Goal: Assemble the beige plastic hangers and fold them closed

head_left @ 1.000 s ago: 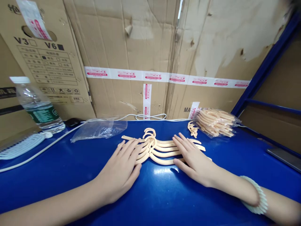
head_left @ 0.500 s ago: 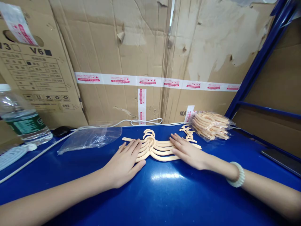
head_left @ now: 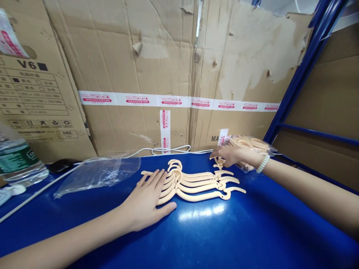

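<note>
Cream plastic hangers (head_left: 196, 186) lie overlapped in a row on the blue table, their curved hooks bunched near the middle. My left hand (head_left: 148, 194) rests flat on their left arms, fingers stretched and thumb apart. Short curved end pieces (head_left: 235, 190) sit at the right ends of the hangers. Farther back, my right hand (head_left: 228, 155) is at a small pile of loose curved pieces (head_left: 218, 162), its fingers bent down and closed round one. The hand partly hides the pile.
A clear bag packed with cream hanger parts (head_left: 249, 142) lies behind my right wrist. At the left are an empty-looking clear plastic bag (head_left: 95, 173), a water bottle (head_left: 19, 160) and a black object (head_left: 60, 165). A white cable (head_left: 140, 151) runs before the cardboard (head_left: 134, 127).
My right hand has left the hangers' right side and moved back to the loose pieces, uncovering the end pieces. My left hand stays on the hangers. The view has shifted slightly.
</note>
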### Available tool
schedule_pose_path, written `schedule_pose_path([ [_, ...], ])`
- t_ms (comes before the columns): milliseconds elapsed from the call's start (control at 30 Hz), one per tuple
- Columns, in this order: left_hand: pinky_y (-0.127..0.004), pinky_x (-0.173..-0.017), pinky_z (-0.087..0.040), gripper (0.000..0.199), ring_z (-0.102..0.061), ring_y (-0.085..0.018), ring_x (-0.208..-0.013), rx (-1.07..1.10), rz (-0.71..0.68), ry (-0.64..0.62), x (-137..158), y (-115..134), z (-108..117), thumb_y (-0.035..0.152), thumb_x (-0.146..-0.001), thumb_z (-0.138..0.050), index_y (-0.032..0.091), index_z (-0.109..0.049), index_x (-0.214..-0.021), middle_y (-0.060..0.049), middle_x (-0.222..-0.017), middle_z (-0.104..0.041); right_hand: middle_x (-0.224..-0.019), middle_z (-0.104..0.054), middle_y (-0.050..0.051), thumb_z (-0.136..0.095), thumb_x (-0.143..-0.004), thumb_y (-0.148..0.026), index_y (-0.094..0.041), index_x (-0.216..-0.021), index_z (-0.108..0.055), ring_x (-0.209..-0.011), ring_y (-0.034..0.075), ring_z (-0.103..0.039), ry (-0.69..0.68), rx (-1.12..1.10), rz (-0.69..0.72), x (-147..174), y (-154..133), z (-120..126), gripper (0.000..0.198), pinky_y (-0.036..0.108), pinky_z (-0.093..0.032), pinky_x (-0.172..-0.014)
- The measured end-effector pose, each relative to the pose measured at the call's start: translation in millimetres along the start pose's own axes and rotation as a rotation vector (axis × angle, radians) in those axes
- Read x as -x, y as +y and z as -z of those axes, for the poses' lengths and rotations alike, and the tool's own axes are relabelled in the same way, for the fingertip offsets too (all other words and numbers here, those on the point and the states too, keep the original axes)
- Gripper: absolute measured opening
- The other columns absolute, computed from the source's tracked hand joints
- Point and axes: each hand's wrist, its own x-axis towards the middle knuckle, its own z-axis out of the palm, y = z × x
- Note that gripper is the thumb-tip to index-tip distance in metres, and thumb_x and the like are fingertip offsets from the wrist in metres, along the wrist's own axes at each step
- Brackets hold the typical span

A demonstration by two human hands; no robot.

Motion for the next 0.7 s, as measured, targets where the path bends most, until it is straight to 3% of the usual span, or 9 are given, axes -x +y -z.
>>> schedule_pose_path([
  [100, -0.061, -0.113, -0.027, 0.091, -0.024, -0.039, -0.143, -0.018, 0.000, -0.009, 1, -1, -2, 0.071, -0.087, -0.036, 0.006, -0.028, -0.150, -0.018, -0.155, -0.027, -0.110, -0.072, 0.010, -0.066, -0.067, -0.008, -0.014, -0.118, -0.067, -0.097, 0.025, -0.068, -0.003, -0.055, -0.023, -20, 2, 2, 0.051, 0.031, -0.053, -0.083],
  [200, -0.060, -0.112, -0.029, 0.088, -0.027, -0.039, -0.142, -0.021, -0.009, 0.021, 3, -1, -3, 0.070, -0.088, -0.036, 0.007, -0.031, -0.149, -0.018, -0.154, -0.031, -0.105, -0.071, 0.009, -0.065, -0.083, -0.018, -0.013, -0.110, -0.068, -0.093, 0.021, -0.067, 0.037, -0.092, -0.048, -35, 2, 2, 0.028, 0.035, -0.052, -0.085],
  [300, -0.061, -0.109, -0.033, 0.082, -0.032, -0.039, -0.140, -0.020, -0.033, 0.079, 4, -1, -6, 0.067, -0.090, -0.036, 0.008, -0.036, -0.147, -0.019, -0.151, -0.037, -0.104, -0.069, 0.007, -0.062, -0.092, -0.030, -0.014, -0.105, -0.066, -0.094, 0.019, -0.065, 0.073, -0.111, -0.079, -39, -1, 1, 0.021, 0.040, -0.051, -0.087],
  [400, -0.061, -0.110, -0.032, 0.079, -0.033, -0.039, -0.140, -0.034, -0.031, 0.089, 5, -1, -7, 0.064, -0.092, -0.034, 0.006, -0.038, -0.146, -0.019, -0.151, -0.039, -0.106, -0.067, 0.009, -0.058, -0.095, -0.030, -0.013, -0.106, -0.064, -0.096, 0.020, -0.065, 0.135, -0.124, -0.154, -32, -12, 3, 0.021, 0.040, -0.051, -0.087],
  [533, -0.060, -0.112, -0.029, 0.079, -0.030, -0.037, -0.142, -0.060, -0.001, 0.025, 4, 1, -5, 0.062, -0.093, -0.032, 0.005, -0.035, -0.147, -0.018, -0.153, -0.035, -0.115, -0.063, 0.023, -0.040, -0.100, -0.025, -0.004, -0.116, -0.059, -0.106, 0.029, -0.062, 0.292, -0.140, -0.247, -6, -52, 2, 0.033, 0.040, -0.048, -0.092],
  [633, -0.059, -0.113, -0.028, 0.078, -0.029, -0.036, -0.143, -0.063, 0.014, 0.016, 2, 3, -4, 0.062, -0.093, -0.032, 0.007, -0.034, -0.148, -0.017, -0.153, -0.034, -0.140, -0.048, 0.025, -0.031, -0.102, -0.043, -0.001, -0.141, -0.038, -0.129, 0.030, -0.048, 0.366, -0.170, -0.206, 20, -98, -9, 0.058, 0.041, -0.040, -0.106],
  [700, -0.058, -0.113, -0.028, 0.078, -0.029, -0.036, -0.143, -0.062, 0.024, 0.018, 1, 3, -5, 0.062, -0.093, -0.032, 0.007, -0.033, -0.148, -0.017, -0.154, -0.034, -0.149, -0.037, 0.026, -0.030, -0.099, -0.056, 0.001, -0.147, -0.029, -0.138, 0.033, -0.037, 0.369, -0.234, -0.134, 32, -122, -22, 0.075, 0.045, -0.035, -0.111],
])
